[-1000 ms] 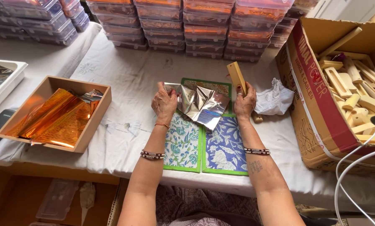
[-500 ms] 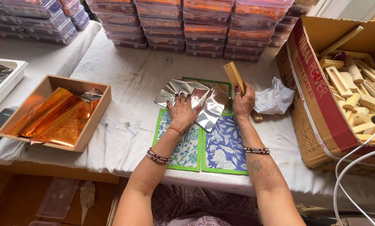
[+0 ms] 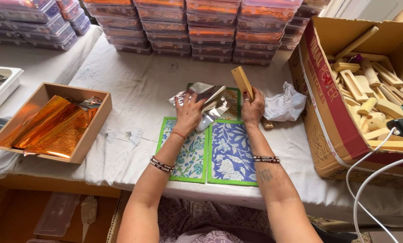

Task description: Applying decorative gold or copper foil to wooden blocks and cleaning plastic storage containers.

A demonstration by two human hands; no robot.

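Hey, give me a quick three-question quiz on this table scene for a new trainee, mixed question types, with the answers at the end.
1. True or false: the right hand holds a wooden block upright.
2. What lies under the left hand? A) silver foil B) scissors C) a white cup
3. Fill in: the shallow cardboard tray at the left holds ______ foil.

Key: 1 true; 2 A; 3 orange.
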